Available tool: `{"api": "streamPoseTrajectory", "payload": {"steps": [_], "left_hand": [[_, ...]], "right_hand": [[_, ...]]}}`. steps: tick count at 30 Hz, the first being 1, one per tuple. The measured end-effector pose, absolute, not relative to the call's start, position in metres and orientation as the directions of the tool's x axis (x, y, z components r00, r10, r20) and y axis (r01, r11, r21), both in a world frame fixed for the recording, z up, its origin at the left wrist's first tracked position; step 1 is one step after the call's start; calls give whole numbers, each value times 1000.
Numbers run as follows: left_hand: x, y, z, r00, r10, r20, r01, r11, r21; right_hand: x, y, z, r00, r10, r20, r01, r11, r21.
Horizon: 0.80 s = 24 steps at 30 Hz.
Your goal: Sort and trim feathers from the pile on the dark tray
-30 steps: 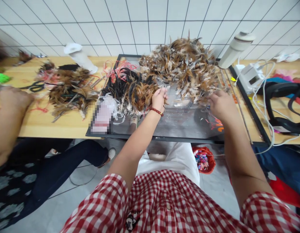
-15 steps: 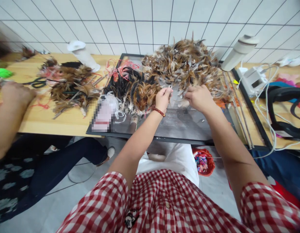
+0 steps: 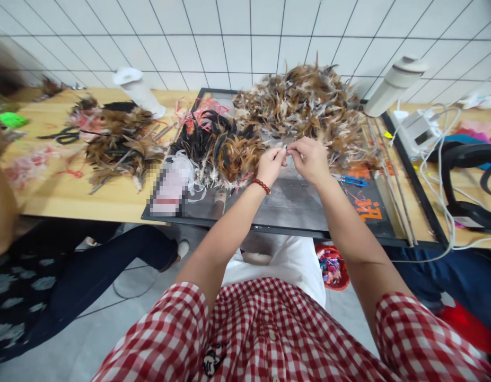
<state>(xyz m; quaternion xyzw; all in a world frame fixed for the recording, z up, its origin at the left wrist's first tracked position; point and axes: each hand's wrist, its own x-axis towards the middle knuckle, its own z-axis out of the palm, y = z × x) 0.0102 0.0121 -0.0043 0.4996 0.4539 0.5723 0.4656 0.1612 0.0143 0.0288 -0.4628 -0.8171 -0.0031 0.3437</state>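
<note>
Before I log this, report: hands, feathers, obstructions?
Left hand, right hand: both pinched, close together, contents unclear. Large feather pile beyond. Blue tool rightward, seemingly not blocking.

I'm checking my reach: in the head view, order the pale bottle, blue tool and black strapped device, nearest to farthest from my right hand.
From the right hand:
1. Blue tool, just to its right
2. Pale bottle, right and back, near the wall
3. Black strapped device, far right

Craft workshop, heaped feathers, shared wooden workbench
</note>
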Motion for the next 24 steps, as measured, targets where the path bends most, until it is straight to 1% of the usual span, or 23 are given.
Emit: {"api": "streamPoseTrajectory", "payload": {"steps": [3,4,6,8,10,12,14,16,18,21,24], "left_hand": [[11,11,-2,4,992,128,-120,-127,985],[11,11,0,7,994,111,-142,-109,984],[11,8,5,10,998,69,-194,-65,979],[11,5,11,28,999,19,-250,-12,968],[11,1,18,74,997,-19,-301,41,953],[10,-2,23,144,989,-36,-329,82,941],[10,-5,26,213,977,-24,-336,97,937],[9,-7,27,264,964,-7,-337,99,936],[10,-7,24,296,955,3,-346,104,932],[11,-4,18,297,955,23,-366,91,926],[12,-1,14,248,967,66,-345,24,938]], "right_hand": [[162,14,24,-293,760,581,766,550,-333],[162,15,22,-272,762,587,754,548,-362],[163,18,20,-206,774,599,692,548,-470],[164,23,18,-123,806,579,572,534,-622],[164,26,17,-88,860,503,408,492,-769],[163,26,18,-121,911,393,244,411,-878],[162,23,22,-174,937,302,120,325,-938],[159,18,27,-210,943,260,40,274,-961],[156,12,32,-213,942,260,22,271,-962],[151,7,34,-163,937,309,134,331,-934],[149,10,30,-114,918,379,229,396,-889]]}}
